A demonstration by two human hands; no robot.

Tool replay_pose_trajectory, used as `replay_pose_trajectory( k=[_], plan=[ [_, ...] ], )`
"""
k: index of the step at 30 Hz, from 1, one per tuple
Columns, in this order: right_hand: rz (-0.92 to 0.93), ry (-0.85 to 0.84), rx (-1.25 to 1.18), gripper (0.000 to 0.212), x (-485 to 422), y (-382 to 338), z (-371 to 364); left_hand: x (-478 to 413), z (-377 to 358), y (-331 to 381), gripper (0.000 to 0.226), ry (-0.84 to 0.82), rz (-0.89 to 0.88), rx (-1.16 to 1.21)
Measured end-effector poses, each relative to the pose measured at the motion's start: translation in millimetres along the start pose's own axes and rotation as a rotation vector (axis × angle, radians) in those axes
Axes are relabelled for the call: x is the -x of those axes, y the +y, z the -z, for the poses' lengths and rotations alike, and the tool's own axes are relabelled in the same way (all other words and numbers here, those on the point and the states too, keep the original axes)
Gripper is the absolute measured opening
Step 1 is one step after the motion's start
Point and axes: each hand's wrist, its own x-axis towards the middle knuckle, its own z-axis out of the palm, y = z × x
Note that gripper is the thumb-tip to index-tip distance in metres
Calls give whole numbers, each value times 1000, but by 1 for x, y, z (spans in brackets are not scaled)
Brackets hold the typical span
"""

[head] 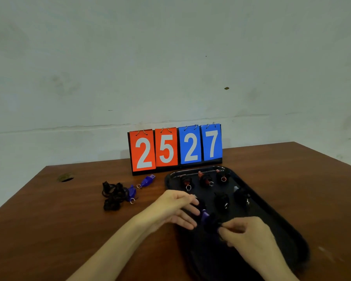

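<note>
A black tray (pixel 276 216) lies on the brown table, right of centre. On it, a blue whistle (pixel 205 216) wrapped in black cord sits between my hands. My right hand (pixel 245 233) pinches that cord at its near end. My left hand (pixel 176 207) hovers over the tray's left edge with fingers stretched toward the whistle, touching or almost touching it. Three red whistles (pixel 205 179) with cords and rings line the tray's far side. Dark cord-wrapped whistles (pixel 222 201) sit in the middle row.
A flip scoreboard (pixel 175 148) reading 25 and 27 stands at the table's back. Left of the tray lie two blue whistles (pixel 147 181) and a heap of black cords (pixel 115 196). A round hole (pixel 66 178) is in the table's left part.
</note>
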Motion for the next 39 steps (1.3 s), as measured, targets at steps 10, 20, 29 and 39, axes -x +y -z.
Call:
replay_pose_trajectory(
  k=[10, 20, 29, 39],
  plan=[
    [223, 157, 391, 21, 24, 8, -13, 0, -19, -7, 20, -88, -2, -20],
    [344, 303, 457, 42, -13, -27, -6, -4, 63, 5, 6, 591, -123, -535],
    [422, -117, 314, 30, -82, -97, -78, -20, 120, -44, 48, 813, 249, -1164],
    [342, -290, 238, 28, -92, -104, -84, -2, 132, -5, 29, 570, 392, -926]
  ],
)
